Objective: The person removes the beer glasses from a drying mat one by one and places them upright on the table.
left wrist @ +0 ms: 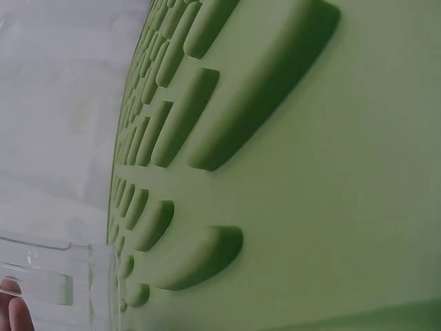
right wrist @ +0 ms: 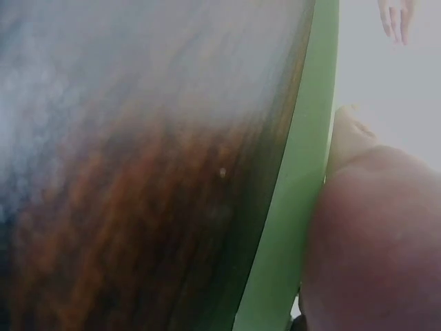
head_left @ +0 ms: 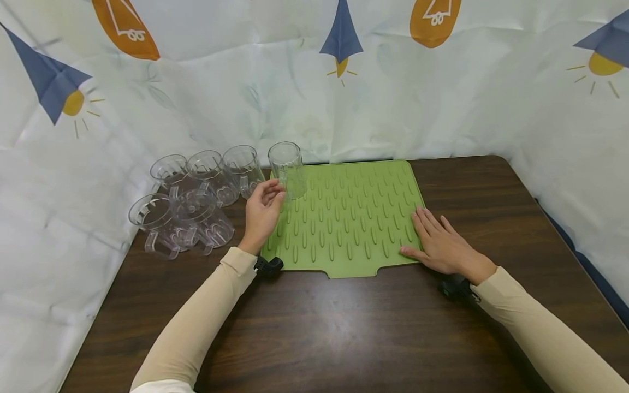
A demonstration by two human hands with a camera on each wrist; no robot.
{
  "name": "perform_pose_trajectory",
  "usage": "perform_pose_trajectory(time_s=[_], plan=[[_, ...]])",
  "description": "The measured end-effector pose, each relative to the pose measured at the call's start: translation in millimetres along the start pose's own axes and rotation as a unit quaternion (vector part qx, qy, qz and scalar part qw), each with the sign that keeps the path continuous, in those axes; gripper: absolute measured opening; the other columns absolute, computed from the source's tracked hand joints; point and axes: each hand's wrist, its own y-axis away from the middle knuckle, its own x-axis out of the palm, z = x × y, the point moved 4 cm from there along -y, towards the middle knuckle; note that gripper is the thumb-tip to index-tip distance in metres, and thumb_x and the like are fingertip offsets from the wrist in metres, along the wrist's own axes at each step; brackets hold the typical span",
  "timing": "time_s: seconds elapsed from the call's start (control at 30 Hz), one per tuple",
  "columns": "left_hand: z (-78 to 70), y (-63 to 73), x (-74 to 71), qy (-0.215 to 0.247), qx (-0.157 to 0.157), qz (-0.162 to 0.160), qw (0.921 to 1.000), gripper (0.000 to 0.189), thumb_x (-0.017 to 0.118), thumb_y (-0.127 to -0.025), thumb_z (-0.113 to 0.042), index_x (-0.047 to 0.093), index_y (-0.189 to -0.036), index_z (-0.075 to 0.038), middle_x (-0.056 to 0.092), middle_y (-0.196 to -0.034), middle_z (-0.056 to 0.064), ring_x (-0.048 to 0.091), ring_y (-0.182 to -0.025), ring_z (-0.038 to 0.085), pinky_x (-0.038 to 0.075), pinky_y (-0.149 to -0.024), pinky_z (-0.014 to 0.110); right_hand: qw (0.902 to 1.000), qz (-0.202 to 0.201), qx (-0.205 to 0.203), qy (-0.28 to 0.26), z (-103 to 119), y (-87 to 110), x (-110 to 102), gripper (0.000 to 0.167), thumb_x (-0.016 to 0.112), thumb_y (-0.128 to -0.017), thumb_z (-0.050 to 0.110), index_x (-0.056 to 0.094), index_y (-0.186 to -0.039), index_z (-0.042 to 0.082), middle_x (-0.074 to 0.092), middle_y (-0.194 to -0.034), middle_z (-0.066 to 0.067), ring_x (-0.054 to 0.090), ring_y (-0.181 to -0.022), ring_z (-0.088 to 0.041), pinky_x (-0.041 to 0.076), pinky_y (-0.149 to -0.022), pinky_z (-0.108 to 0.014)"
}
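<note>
A clear mug [head_left: 293, 180] stands upright at the back left corner of a green ribbed mat [head_left: 344, 218]. Curled fingers of my left hand [head_left: 263, 210] pinch it at its handle side. In the left wrist view, the mug [left wrist: 96, 296] shows only in part at the lower left, with fingertips [left wrist: 17, 314] by its handle. My right hand [head_left: 439, 243] lies with fingers spread at the mat's right edge, its fingertips on the mat. The right wrist view has the mat's edge [right wrist: 293, 200] beside the right hand [right wrist: 379, 234].
Several more clear mugs stand grouped at the left of the dark wooden table [head_left: 334, 333], among them a front one [head_left: 152, 218] and one near the mat [head_left: 243, 169]. A white patterned curtain [head_left: 236, 93] hangs behind and at both sides.
</note>
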Motion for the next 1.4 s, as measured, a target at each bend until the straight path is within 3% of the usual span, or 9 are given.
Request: perform_pose_trajectory(time_s=[0.5, 0.8, 1.1, 1.2, 1.4], plan=[[0.5, -3.6, 3.2, -0.019, -0.009, -0.007, 0.9998, 0.034, 0.058, -0.105, -0.008, 0.057, -0.138, 0.001, 0.065, -0.131, 0.022, 0.066, -0.125, 0.034, 0.055, -0.109, 0.036, 0.9998, -0.002, 0.012, 0.015, -1.5, 4.0, 2.6, 0.1, 0.044, -0.103, 0.067, 0.013, -0.162, -0.007, 0.003, -0.173, -0.028, 0.006, -0.161, -0.048, 0.01, -0.13, -0.068], [1.3, -7.0, 7.1, -0.015, -0.004, -0.014, 0.9998, 0.028, 0.058, -0.103, -0.001, 0.062, -0.131, 0.001, 0.068, -0.125, 0.024, 0.068, -0.119, 0.037, 0.052, -0.089, 0.008, 0.9997, -0.003, 0.008, 0.022, 1.2, 4.9, -0.9, 0.099, 0.045, -0.103, 0.066, 0.015, -0.162, -0.008, 0.007, -0.172, -0.03, 0.009, -0.16, -0.049, 0.013, -0.13, -0.067], [-0.2, -8.5, 11.2, -0.002, -0.01, -0.022, 0.9997, 0.023, 0.058, -0.102, 0.003, 0.064, -0.125, 0.003, 0.069, -0.121, 0.024, 0.07, -0.114, 0.036, 0.056, -0.091, 0.012, 0.9999, -0.007, 0.01, 0.011, -0.6, 7.1, -0.1, 0.1, 0.046, -0.102, 0.067, 0.014, -0.162, -0.007, 0.006, -0.172, -0.03, 0.009, -0.16, -0.049, 0.012, -0.129, -0.068], [-0.7, -7.8, 11.7, -0.002, -0.011, -0.023, 0.9997, 0.021, 0.059, -0.101, 0.004, 0.064, -0.122, 0.003, 0.069, -0.12, 0.023, 0.072, -0.109, 0.03, 0.059, -0.095, 0.017, 0.9999, -0.007, 0.009, 0.01, -0.7, 7.0, 0.1, 0.1, 0.046, -0.102, 0.067, 0.014, -0.162, -0.007, 0.006, -0.172, -0.03, 0.009, -0.16, -0.049, 0.012, -0.129, -0.068], [1.1, -5.7, 11.8, -0.001, -0.023, -0.019, 0.9995, 0.017, 0.06, -0.102, 0.001, 0.063, -0.118, 0.002, 0.069, -0.119, 0.021, 0.069, -0.097, 0.003, 0.06, -0.097, 0.024, 0.9998, -0.007, 0.009, 0.015, -0.7, 7.2, 0.2, 0.099, 0.045, -0.103, 0.066, 0.014, -0.162, -0.007, 0.006, -0.172, -0.03, 0.009, -0.16, -0.049, 0.012, -0.129, -0.068]])
